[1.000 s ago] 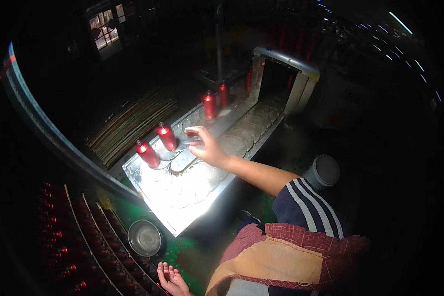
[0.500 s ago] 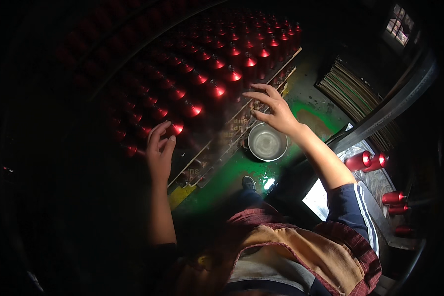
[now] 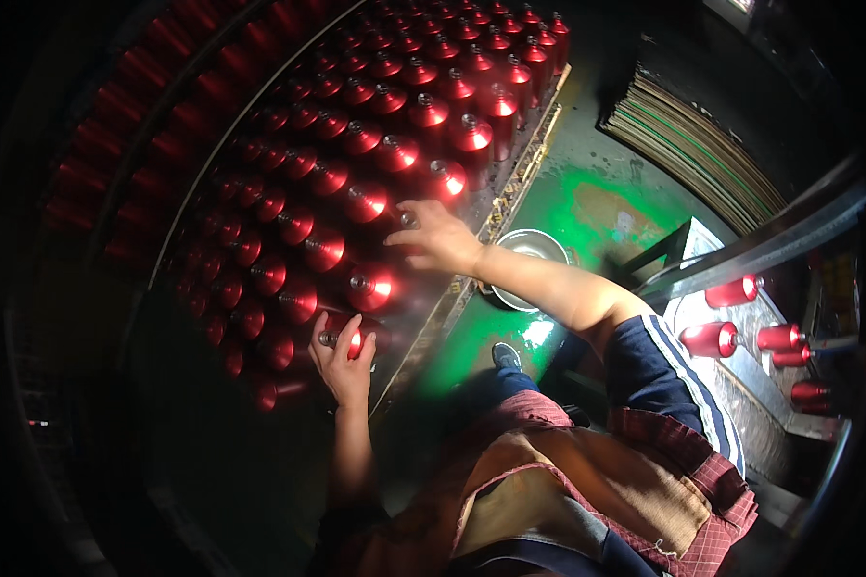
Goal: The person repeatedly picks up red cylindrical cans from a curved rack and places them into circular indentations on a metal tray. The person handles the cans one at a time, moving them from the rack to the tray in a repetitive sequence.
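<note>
Red bottles are packed upright in close rows on a flat board. Nearest, one bottle's neck and shoulder are ringed by the bent, parted fingers of the left hand; slightly farther out, another's top is reached around by the right hand. Whether either is firmly pinched cannot be told. Neighbours could be toppled, it is judged, if a base were swung sideways in so tight a row; glossy, tapered shoulders could be let slip by a loose hold. Beyond, a round metal basin is set on the smooth green floor. More bottles are held on a shiny metal table, and thin, flat sheets are stacked farther off.
</note>
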Tool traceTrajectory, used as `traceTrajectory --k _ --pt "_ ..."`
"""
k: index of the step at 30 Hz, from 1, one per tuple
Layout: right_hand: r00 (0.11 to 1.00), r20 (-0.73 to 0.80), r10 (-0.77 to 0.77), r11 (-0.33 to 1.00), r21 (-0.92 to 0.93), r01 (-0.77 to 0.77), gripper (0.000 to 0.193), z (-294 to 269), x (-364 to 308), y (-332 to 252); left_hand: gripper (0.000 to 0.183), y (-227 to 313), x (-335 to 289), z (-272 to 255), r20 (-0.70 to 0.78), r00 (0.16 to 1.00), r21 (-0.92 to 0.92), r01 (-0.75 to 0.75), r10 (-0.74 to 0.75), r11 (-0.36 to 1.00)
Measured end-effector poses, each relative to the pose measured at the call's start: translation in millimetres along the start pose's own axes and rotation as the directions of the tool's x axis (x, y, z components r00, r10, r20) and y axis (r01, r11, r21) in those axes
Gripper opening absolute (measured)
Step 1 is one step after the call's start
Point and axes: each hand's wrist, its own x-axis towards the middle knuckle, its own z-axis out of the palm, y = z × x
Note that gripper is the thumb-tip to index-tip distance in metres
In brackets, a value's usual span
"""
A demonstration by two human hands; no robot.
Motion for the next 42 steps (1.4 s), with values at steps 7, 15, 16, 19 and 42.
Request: traceTrajectory --k 7,15,16,19,42 --pt "0.667 -0.369 0.647 0.72 0.584 -0.376 0.044 -48 -111 -21 0.047 -1 -24 -21 0.291 0.914 -0.808 0.393 -0.284 0.438" --pt "0.427 0.433 0.793 -0.586 0.734 0.343 0.046 -93 -201 90 0.048 119 21 201 0.645 0.458 0.228 0.649 0.612 -0.726" --pt "0.482 0.462 0.745 -0.652 0.658 0.376 0.047 -94 -201 112 0.05 137 26 231 0.64 0.434 0.358 0.563 0.634 -0.745" --pt "0.634 0.343 0.693 -0.676 0.614 0.407 0.049 -96 -214 151 0.05 174 45 296 0.665 0.366 0.458 0.488 0.651 -0.743" --pt "-0.045 -0.207 0.977 0.207 0.885 0.416 0.043 -191 -597 -175 0.043 224 -160 173 0.941 0.265 -0.231 0.958 0.213 -0.171"
